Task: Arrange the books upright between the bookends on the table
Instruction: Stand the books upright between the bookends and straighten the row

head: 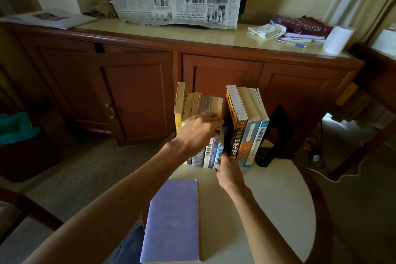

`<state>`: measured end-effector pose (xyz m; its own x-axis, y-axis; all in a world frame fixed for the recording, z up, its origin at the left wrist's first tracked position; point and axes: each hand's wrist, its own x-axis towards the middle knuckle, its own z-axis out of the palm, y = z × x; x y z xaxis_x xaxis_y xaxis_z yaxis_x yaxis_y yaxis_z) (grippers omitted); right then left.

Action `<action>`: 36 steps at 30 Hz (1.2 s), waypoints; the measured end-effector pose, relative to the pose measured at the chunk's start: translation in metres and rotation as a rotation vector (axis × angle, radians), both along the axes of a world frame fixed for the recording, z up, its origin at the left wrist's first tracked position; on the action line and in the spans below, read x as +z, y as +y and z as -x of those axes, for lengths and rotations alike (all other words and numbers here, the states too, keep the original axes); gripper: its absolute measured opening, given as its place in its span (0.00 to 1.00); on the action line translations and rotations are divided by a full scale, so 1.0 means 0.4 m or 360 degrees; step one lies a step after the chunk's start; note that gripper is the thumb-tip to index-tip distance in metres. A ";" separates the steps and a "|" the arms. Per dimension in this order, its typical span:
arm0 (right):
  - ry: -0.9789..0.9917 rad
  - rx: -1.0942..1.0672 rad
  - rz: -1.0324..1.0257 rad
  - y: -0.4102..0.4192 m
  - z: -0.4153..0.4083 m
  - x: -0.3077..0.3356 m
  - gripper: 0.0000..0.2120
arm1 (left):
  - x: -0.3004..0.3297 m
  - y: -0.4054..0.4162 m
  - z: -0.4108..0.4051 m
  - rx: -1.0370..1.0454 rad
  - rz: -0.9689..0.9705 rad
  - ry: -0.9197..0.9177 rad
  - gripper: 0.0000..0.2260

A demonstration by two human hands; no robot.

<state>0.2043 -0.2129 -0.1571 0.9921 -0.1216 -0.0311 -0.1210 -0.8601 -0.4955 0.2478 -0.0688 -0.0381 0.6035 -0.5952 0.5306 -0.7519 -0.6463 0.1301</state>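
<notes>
We see a round cream bench (278, 199) before a wooden cabinet (137, 92); left hand (199, 133) presses upright books (205, 105), right hand (229, 171) fingers pinching a thin book (221, 141).

I see a row of books (214, 126) standing upright on the table (278, 199), black bookend (276, 135) at its right end. A purple book (173, 221) lies flat nearer me.

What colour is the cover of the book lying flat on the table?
Plain lavender-purple, with no pattern; the flat book shows clearly in the head view.
</notes>
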 end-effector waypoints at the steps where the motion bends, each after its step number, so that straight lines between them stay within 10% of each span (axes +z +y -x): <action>1: 0.0001 0.0010 0.0016 -0.002 -0.003 0.004 0.16 | 0.000 -0.001 0.001 0.0004 0.0001 -0.0023 0.16; 22: -0.0010 0.0042 0.0281 -0.011 0.003 0.041 0.11 | -0.041 -0.018 -0.001 0.0110 0.0059 -0.0226 0.17; 36: -0.0024 -0.0145 0.0001 -0.016 0.013 -0.018 0.12 | -0.018 -0.049 0.000 0.0350 -0.0524 -0.0367 0.19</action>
